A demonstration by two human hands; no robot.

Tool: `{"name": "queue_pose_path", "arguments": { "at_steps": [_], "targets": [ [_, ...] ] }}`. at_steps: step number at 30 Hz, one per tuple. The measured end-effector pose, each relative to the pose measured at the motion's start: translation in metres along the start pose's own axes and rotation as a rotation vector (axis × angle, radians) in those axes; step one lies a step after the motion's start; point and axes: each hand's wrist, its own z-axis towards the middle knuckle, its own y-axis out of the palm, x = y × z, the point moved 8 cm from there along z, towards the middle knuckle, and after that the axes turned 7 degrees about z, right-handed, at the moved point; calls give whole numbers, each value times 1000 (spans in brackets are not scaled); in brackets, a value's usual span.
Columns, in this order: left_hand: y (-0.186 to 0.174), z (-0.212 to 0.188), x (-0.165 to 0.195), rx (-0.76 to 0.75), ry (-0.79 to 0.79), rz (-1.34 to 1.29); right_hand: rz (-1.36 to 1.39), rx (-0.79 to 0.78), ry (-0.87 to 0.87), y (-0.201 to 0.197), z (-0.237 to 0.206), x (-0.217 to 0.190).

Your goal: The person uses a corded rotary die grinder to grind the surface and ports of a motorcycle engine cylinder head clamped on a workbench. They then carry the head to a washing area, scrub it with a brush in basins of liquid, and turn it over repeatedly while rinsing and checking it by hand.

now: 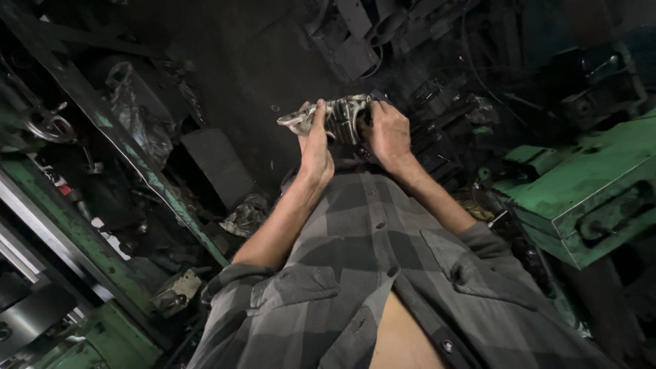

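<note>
A grey cast-metal part (339, 116) with ribs and a lug at its left end is held out in front of my chest with both hands. My left hand (316, 147) grips its left side, thumb over the top edge. On the part's right end, my right hand (389, 133) has its fingers curled over the casting. I wear a grey checked shirt with the sleeves rolled up. The underside of the part is hidden by my hands.
A green machine bed (588, 191) stands at the right. A green lathe frame (89, 239) with a handwheel (49, 126) runs along the left. Dark oily floor (239, 75) lies ahead, with black metal parts (437, 109) and crumpled plastic (246, 215) lying about.
</note>
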Motion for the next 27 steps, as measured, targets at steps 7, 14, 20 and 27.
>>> {"name": "queue_pose_path", "arguments": {
  "at_steps": [7,14,20,27],
  "targets": [
    [-1,-4,5,4,-5,32,-10,-2,-17,4,-1,-6],
    [-9,-8,3,-1,-100,-8,154,39,126,-8,-2,8],
    [-16,-3,6,40,-71,-103,330,61,204,-24,-1,20],
    [-16,-5,3,38,-70,-68,192,61,-20,-17,-6,-14]
  ]
}}
